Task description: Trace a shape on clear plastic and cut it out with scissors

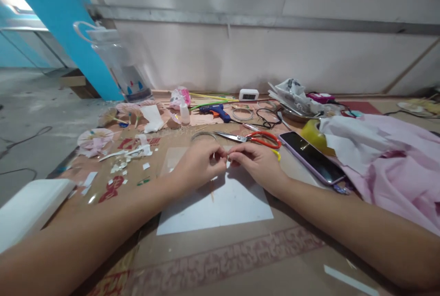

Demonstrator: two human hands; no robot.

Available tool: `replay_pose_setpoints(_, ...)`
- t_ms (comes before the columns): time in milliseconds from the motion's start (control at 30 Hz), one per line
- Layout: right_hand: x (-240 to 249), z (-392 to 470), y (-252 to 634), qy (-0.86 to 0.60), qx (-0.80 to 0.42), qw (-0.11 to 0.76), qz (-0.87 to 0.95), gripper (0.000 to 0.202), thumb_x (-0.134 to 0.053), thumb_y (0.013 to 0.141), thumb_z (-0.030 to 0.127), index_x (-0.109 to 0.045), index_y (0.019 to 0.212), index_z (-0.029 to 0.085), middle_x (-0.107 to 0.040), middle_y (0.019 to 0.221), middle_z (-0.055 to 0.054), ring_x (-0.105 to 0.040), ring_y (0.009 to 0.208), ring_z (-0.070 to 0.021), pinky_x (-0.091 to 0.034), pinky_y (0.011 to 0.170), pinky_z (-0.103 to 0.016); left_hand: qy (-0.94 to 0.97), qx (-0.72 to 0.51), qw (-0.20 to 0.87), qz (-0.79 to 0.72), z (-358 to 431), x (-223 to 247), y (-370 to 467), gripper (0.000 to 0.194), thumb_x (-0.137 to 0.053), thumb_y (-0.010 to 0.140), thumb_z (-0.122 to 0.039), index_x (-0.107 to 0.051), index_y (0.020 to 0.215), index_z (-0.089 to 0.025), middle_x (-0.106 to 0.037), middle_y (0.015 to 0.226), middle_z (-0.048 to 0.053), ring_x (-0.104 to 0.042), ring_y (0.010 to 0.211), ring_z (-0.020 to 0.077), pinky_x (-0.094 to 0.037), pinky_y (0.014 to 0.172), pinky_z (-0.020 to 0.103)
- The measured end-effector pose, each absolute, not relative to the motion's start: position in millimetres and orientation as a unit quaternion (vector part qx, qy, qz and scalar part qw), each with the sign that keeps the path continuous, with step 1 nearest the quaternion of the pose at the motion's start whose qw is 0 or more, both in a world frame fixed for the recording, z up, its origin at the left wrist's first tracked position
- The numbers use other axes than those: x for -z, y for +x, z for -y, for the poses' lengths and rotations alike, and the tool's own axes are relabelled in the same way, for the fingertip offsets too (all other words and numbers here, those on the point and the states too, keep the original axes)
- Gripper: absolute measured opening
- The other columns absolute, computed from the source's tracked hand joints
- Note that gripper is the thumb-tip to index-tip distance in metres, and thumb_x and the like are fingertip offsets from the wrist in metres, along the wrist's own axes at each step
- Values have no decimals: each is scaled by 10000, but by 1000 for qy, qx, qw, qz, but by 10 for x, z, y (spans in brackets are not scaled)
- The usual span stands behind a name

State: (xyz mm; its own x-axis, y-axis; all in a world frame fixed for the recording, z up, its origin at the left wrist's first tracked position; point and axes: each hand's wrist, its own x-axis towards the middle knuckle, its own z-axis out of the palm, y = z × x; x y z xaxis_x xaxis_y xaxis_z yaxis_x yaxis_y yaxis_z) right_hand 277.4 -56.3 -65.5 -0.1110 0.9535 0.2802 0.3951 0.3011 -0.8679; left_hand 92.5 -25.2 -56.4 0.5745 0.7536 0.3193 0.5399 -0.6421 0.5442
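My left hand (202,161) and my right hand (256,161) meet fingertip to fingertip above a white sheet of paper (220,211). Both are closed in a pinch, and whatever sits between the fingertips is too small to name. Just beyond the hands lie scissors (263,139) with red handles, their blades pointing left. A thin orange-brown strip (212,193) rests on the paper below my left hand. Part of a yellow object (276,154) shows behind my right hand.
A phone (311,156), yellow tape roll (316,135) and pink cloth (395,163) lie on the right. Behind are a blue glue gun (216,112) and small bottle (184,113). A large water bottle (122,64) stands back left. Paper scraps (120,164) litter the cardboard (192,273).
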Motion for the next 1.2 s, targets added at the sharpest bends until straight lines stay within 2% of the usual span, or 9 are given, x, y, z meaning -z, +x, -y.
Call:
replay_pose_setpoints(100, 647, 539, 2778, -506, -322, 438, 670, 155, -639, 841, 248, -780, 903, 225, -772, 817, -22, -696, 693, -167, -548, 658, -282, 883, -273, 166, -343, 241, 668, 932, 69, -576, 791, -202, -634, 760, -183, -626, 709, 5, -546, 703, 151, -396, 668, 286)
replay_pose_setpoints(233, 641, 528, 2783, -501, -322, 423, 683, 121, -673, 811, 209, -784, 834, 253, -782, 885, -19, -715, 806, -191, -566, 743, -309, 889, -268, 151, -339, 262, 702, 911, 81, -561, 825, -215, -633, 796, -191, -634, 734, 7, -558, 735, 163, -410, 711, 308)
replay_pose_setpoints(400, 644, 544, 2799, -510, -343, 406, 676, 79, -682, 814, 219, -759, 797, 222, -754, 759, -12, -687, 679, -165, -550, 644, -282, 881, -272, 159, -353, 279, 682, 897, 91, -582, 840, -241, -654, 810, -195, -651, 754, 3, -572, 757, 166, -415, 740, 320)
replay_pose_setpoints(567, 662, 560, 2802, -496, -311, 407, 701, 76, -684, 807, 167, -733, 781, 219, -737, 759, 1, -671, 708, -154, -528, 683, -276, 874, -260, 164, -377, 275, 675, 901, 80, -599, 827, -235, -658, 794, -192, -656, 753, 5, -573, 754, 168, -397, 729, 325)
replay_pose_setpoints(833, 669, 540, 2800, -494, -314, 388, 712, 75, -678, 811, 171, -725, 772, 216, -728, 741, 10, -655, 684, -145, -504, 654, -260, 886, -263, 128, -359, 265, 747, 881, 123, -610, 866, -291, -661, 811, -193, -655, 754, 1, -574, 738, 162, -397, 728, 323)
replay_pose_setpoints(933, 658, 546, 2794, -492, -314, 381, 717, 74, -669, 817, 185, -722, 777, 217, -725, 732, 10, -653, 675, -146, -500, 641, -260, 895, -255, 107, -349, 246, 683, 862, 170, -595, 896, -320, -683, 825, -192, -668, 795, 20, -591, 792, 178, -410, 742, 326)
replay_pose_setpoints(1067, 659, 560, 2787, -495, -342, 388, 698, 84, -619, 846, 211, -678, 786, 208, -703, 686, 7, -650, 636, -145, -507, 616, -262, 925, -215, 64, -306, 169, 458, 771, 194, -547, 933, -269, -729, 929, -199, -706, 914, 47, -616, 867, 190, -428, 760, 316)
replay_pose_setpoints(1200, 694, 555, 2788, -477, -385, 400, 681, 90, -589, 868, 260, -632, 816, 200, -699, 709, -12, -660, 648, -153, -532, 638, -282, 968, -88, 64, -225, 140, 235, 632, 206, -585, 886, -164, -758, 945, -258, -709, 906, 16, -627, 834, 163, -418, 735, 284)
